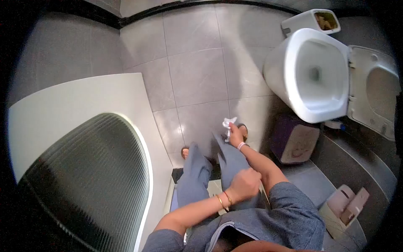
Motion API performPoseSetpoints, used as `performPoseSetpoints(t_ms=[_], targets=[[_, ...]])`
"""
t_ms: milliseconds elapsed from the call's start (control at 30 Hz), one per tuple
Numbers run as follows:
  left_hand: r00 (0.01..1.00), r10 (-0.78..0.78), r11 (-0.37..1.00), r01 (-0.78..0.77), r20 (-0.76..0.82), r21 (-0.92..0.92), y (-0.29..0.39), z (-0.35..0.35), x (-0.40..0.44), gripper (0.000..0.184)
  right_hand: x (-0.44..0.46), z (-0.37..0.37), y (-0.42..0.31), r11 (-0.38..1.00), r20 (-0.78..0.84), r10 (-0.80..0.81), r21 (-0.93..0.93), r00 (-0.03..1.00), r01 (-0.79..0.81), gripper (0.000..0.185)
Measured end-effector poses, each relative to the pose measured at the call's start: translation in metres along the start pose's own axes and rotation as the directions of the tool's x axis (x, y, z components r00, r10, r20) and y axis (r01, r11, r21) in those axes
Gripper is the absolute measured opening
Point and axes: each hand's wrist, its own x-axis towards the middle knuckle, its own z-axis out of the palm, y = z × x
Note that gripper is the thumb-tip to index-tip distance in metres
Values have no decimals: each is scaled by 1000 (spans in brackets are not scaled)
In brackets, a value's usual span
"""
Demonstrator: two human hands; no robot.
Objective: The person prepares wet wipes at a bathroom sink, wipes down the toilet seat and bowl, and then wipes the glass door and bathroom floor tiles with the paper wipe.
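Note:
My right hand (236, 135) is closed on a crumpled white tissue (228, 122), held low in front of my right knee, above the floor. My left hand (245, 185) is curled into a fist over my right thigh, close to my right forearm; whether anything is inside it is hidden. A gold bangle and a red string circle the left wrist, and a pale band is on the right one. Grey trousers (195, 172) cover my legs, with sandals on my feet.
An open white toilet (294, 80) stands at the right, its lid (361, 90) raised. Behind it is a bin (299, 23) with waste inside. A purple and white container (294, 143) sits nearer, a beige box (336, 214) at lower right. A white ledge (84, 90) curves along the left.

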Motion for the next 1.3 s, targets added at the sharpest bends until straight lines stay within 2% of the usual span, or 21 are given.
performPoseSetpoints(t_ms=[100, 167, 200, 233, 267, 333, 400, 433, 500, 567, 600, 667, 700, 733, 833, 933, 1033, 1067, 1133, 1200, 1300], targets=[[999, -33, 998, 34, -16, 61, 20, 26, -5, 8, -27, -45, 16, 996, -177, -19, 85, 984, 35, 29], [988, -151, 979, 151, -10, 137, 49, 58, 0, 4, -67, -127, -33, 883, -110, 344, 374, 932, -282, 28], [992, -124, 982, 125, -19, 140, 65, 68, 0, 4, -68, -117, 24, 922, -199, 186, 374, 962, -101, 28], [978, -184, 954, 154, 97, 257, 82, 77, -8, 4, -99, -160, -22, 924, -114, 271, 310, 956, -224, 30], [946, -258, 911, 170, 196, 376, 100, 88, -20, 6, -119, -186, -37, 860, 30, 319, 411, 947, -303, 31], [947, -192, 955, 119, 259, 272, 140, 99, -61, 15, -156, -221, -55, 739, 205, 365, 530, 908, -416, 31], [1000, 5, 950, -10, 17, 312, 189, 96, -99, 14, -188, -232, -26, 704, 260, 309, 584, 915, -404, 28], [1000, 11, 946, -14, 11, 325, 202, 87, -117, 14, -200, -237, -28, 641, 311, 317, 626, 896, -444, 27], [926, -368, 880, 316, 89, 355, 226, 74, -161, 18, -223, -244, -17, 540, 337, 342, 693, 877, -477, 26], [802, -589, 758, 505, 101, 412, 224, 69, -212, 25, -263, -247, -5, 413, 344, 383, 766, 857, -492, 25], [833, -552, 722, 454, 40, 521, 229, 61, -237, 25, -278, -244, 1, 328, 317, 370, 835, 873, -441, 21], [684, -728, 574, 564, 53, 594, 235, 48, -268, 16, -303, -233, 12, 209, 296, 315, 905, 902, -370, 19], [730, -684, 594, 566, -12, 572, 229, 55, -295, 17, -318, -226, 20, 176, 306, 266, 917, 914, -358, 21], [681, -733, 553, 610, -18, 567, 237, 59, -316, 18, -335, -214, 36, 111, 381, 177, 908, 907, -403, 23], [772, -624, 639, 591, -117, 492, 239, 85, -379, 18, -397, -205, 2, 33, 354, 338, 921, 872, -387, 27], [731, -632, 619, 676, -257, 400, 272, 109, -429, 16, -461, -170, 21, -92, 436, 355, 896, 827, -434, 27], [637, -718, 580, 770, -280, 265, 282, 128, -473, 14, -517, -169, -2, -60, 424, 458, 891, 781, -449, 32], [620, -736, 566, 784, -272, 255, 289, 138, -486, 14, -530, -177, -4, -39, 468, 410, 866, 783, -498, 32], [656, -696, 590, 754, -291, 287, 287, 147, -487, 12, -539, -183, 6, -12, 470, 414, 859, 779, -512, 33], [628, -720, 562, 777, -293, 285, 284, 162, -490, 13, -541, -190, 31, 9, 469, 349, 864, 811, -503, 33], [598, -737, 504, 797, -315, 333, 292, 193, -506, 13, -543, -202, 73, 71, 434, 402, 863, 806, -500, 32]])
